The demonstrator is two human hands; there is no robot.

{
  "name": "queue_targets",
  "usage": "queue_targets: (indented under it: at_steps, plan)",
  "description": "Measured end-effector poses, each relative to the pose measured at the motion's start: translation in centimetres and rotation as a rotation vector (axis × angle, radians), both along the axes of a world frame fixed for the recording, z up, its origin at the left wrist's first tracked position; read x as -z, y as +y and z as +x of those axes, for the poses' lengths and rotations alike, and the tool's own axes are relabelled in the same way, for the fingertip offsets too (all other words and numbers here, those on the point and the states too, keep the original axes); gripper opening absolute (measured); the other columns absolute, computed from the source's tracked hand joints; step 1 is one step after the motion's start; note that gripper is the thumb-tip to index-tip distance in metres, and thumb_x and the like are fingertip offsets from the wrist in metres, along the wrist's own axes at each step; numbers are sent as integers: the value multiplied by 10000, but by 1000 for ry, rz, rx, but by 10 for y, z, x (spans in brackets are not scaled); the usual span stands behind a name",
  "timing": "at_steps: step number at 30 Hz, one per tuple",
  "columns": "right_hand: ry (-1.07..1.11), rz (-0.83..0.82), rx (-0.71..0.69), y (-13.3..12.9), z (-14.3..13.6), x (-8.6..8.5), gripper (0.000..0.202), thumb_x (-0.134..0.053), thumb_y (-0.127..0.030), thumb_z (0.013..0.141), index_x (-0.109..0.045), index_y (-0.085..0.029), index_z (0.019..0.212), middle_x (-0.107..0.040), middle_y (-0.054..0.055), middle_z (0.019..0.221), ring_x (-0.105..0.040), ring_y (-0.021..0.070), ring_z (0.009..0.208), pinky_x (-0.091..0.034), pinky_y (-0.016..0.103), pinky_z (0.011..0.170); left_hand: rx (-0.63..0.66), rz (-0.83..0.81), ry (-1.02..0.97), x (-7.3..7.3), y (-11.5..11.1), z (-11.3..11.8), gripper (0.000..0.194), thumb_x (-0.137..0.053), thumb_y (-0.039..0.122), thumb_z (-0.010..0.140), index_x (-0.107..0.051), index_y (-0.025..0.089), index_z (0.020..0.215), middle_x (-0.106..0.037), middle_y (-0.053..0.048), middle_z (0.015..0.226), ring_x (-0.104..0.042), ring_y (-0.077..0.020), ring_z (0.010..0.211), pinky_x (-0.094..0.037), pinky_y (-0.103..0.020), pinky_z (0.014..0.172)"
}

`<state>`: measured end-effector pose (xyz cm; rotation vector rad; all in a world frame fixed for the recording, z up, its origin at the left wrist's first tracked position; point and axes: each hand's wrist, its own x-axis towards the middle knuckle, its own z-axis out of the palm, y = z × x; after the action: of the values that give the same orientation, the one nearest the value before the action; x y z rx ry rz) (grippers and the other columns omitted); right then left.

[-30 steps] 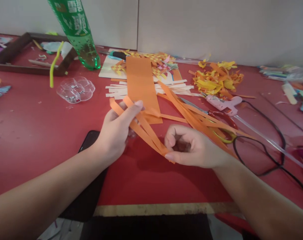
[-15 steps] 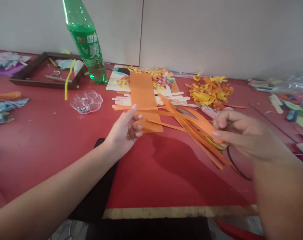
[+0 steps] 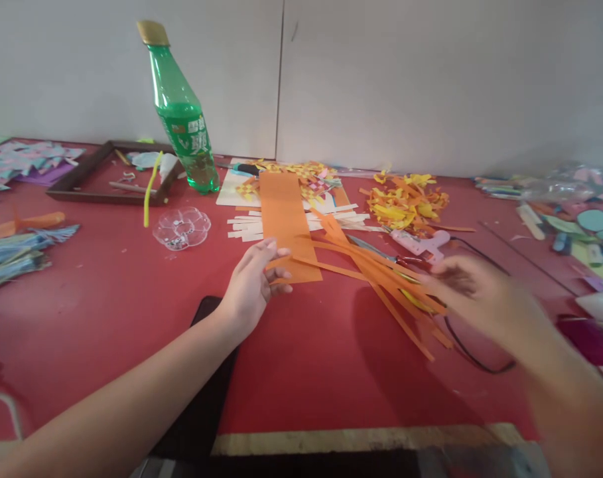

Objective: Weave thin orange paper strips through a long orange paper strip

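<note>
My left hand [image 3: 255, 282] hovers by the lower end of a wide orange paper strip [image 3: 284, 206], its fingers loosely curled and apart. No item shows clearly in it. My right hand [image 3: 473, 295], somewhat blurred, has its thumb and fingers closed at the right end of an orange paper strip [image 3: 381, 265]. More narrow orange strips [image 3: 401, 325] lie loosely crossed beneath it. Scissors with red handles [image 3: 411, 261] are partly covered by the strips. Beyond them lies a pink glue gun [image 3: 420, 243], a dark cord beside my right hand.
A green bottle [image 3: 184, 126] stands at the back left beside a dark frame [image 3: 102, 196]. A clear flower-shaped dish [image 3: 182, 229] sits nearer. Yellow and orange paper scraps [image 3: 405, 206] are piled at the back. White strips [image 3: 246, 226] lie under the orange sheet. A black phone-like slab [image 3: 196, 398] is near the edge.
The view has tilted up, showing the bottle's cap. My left hand has shifted slightly right over the table. The wide strip end at my right fingers now shows narrower, and the scissors' red handles have come into view.
</note>
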<state>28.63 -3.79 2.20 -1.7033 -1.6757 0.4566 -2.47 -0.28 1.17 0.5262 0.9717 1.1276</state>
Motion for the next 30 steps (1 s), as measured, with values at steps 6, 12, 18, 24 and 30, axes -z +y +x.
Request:
queue_targets:
  at_steps: [6,12,18,24,30]
  plan:
    - [-580,133,-250,24,-65,38,588,-655,-484,850,-524,-125,1297,-580,233,1358,-528,396,1284,-430,554,1057,119,222,213,0,-10,3,187,-670,264,849,-573,177,984,-615,1,867,-579,-99,692,-526,-227,616]
    - [-680,177,-208,43,-70,54,449,-500,-406,958,-559,-60,1239,-659,237,1192,-602,378,1135,-488,518,965,184,229,200,5,-7,2,171,-660,272,855,-581,162,960,-618,5,796,-568,-94,649,-501,-233,621]
    - [-662,281,-202,43,-68,66,378,-494,-311,950,-562,-72,1235,-666,213,1209,-591,351,1135,-474,508,981,154,232,219,11,-1,1,239,-674,356,804,-574,160,897,-602,21,726,-540,-82,586,-475,-227,583]
    - [-658,254,-182,44,-68,74,414,-480,-295,946,-539,-52,1276,-644,232,1270,-567,368,1178,-457,533,1003,176,234,224,11,-1,2,262,-675,376,794,-575,152,888,-602,18,706,-532,-84,582,-464,-230,574]
    - [-620,247,-231,39,-67,68,376,-468,-274,950,-551,-65,1252,-661,211,1201,-576,328,1169,-473,484,1007,183,224,226,12,0,1,278,-686,391,786,-578,151,876,-610,15,702,-526,-84,577,-459,-233,570]
